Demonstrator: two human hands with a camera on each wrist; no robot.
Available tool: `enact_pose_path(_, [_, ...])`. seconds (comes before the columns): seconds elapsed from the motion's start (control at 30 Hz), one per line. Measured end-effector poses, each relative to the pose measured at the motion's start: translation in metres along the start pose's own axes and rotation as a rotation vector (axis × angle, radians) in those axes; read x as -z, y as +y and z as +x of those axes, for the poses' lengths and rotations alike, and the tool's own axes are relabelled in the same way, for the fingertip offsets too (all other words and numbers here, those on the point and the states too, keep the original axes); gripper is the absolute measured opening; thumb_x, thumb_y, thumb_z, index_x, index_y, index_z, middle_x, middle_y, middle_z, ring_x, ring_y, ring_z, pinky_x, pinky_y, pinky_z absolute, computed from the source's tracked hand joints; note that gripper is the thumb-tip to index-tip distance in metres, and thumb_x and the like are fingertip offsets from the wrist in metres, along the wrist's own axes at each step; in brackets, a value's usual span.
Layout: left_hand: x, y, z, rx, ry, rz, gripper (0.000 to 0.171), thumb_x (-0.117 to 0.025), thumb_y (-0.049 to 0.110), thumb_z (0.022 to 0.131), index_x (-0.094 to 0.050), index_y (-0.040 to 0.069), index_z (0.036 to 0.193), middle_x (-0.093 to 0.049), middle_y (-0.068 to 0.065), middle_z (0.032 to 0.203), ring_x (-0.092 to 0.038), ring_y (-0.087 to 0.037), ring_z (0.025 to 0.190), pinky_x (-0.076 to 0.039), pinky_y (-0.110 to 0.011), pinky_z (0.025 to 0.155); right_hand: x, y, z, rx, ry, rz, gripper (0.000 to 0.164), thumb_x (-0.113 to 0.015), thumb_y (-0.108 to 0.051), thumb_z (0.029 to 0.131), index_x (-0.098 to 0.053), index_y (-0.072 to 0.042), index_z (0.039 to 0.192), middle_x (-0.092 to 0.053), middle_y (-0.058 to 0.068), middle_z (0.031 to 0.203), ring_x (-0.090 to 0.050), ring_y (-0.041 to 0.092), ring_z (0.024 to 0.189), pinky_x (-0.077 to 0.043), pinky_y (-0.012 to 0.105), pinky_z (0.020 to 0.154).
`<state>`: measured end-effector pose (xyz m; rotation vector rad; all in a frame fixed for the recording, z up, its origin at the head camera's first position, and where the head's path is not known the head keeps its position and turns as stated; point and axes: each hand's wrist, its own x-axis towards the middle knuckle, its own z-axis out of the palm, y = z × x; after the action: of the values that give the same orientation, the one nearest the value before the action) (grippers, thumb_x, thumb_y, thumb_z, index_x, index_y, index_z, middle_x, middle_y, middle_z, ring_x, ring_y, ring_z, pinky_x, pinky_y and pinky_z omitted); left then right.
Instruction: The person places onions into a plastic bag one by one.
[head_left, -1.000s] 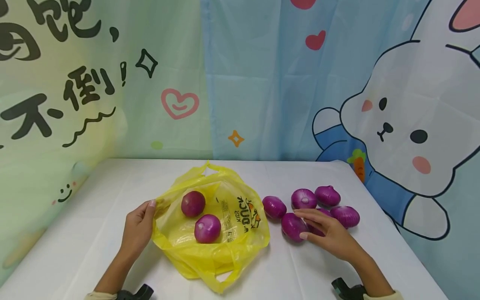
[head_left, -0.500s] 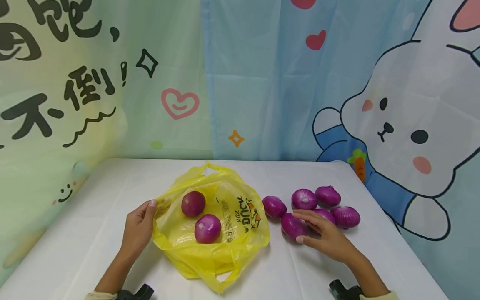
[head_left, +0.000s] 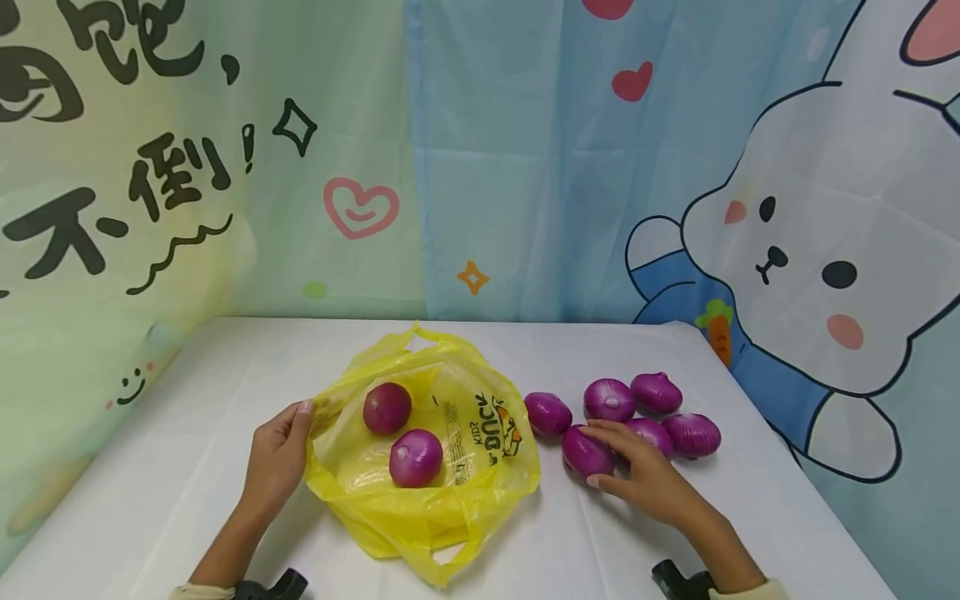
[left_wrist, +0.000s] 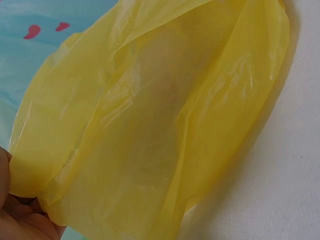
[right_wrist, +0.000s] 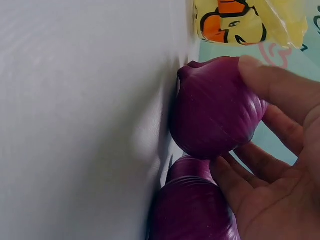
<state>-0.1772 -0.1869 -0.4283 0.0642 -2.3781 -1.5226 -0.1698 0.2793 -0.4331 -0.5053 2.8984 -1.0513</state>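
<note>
My left hand (head_left: 277, 454) pinches the left edge of a yellow plastic bag (head_left: 360, 521), whose mouth is spread towards me. Two red onions lie inside it, a darker one (head_left: 387, 408) above a glossier one (head_left: 416, 458). In the left wrist view the bag (left_wrist: 135, 140) fills most of the picture and the onions are not visible. On the right, my right hand (head_left: 648, 475) grips the nearest red onion (head_left: 585, 451) of a loose group. The right wrist view shows the thumb on one side of this onion (right_wrist: 215, 110) and fingers on the other.
Several more red onions, among them one by the bag (head_left: 549, 414) and one at the far right (head_left: 692, 435), lie close around the gripped one. All rest on a white-covered table (head_left: 600, 550). A printed curtain (head_left: 487, 167) hangs behind the table.
My right hand has shifted slightly left and closed its thumb and fingers onto the nearest onion. The left hand and the bag stay in place.
</note>
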Motion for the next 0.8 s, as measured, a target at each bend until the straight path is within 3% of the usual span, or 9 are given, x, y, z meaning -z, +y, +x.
enact_pose_path(0.43, [-0.0007, -0.0001, -0.0008, -0.011, 0.006, -0.006, 0.045, -0.042, 0.033, 0.105, -0.067, -0.004, 0.115, -0.064, -0.015, 0.088, -0.052, -0.013, 0.066, -0.044, -0.021, 0.060, -0.0016, -0.0031, -0.0012, -0.011, -0.002, -0.041, 0.063, -0.082, -0.019, 0.080, -0.056, -0.015, 0.137, -0.044, 0.015, 0.141, -0.041, 0.043, 0.129, -0.043, 0.057, 0.092])
enact_pose_path(0.8, [-0.0006, -0.0012, -0.0008, -0.014, 0.005, 0.003, 0.045, -0.041, 0.033, 0.106, -0.066, -0.004, 0.116, -0.066, -0.016, 0.093, -0.054, -0.013, 0.070, -0.044, -0.019, 0.064, 0.0045, -0.0072, -0.0057, 0.020, 0.000, -0.050, 0.063, -0.075, -0.016, 0.086, -0.049, -0.017, 0.143, -0.041, 0.013, 0.146, -0.039, 0.042, 0.131, -0.042, 0.057, 0.093])
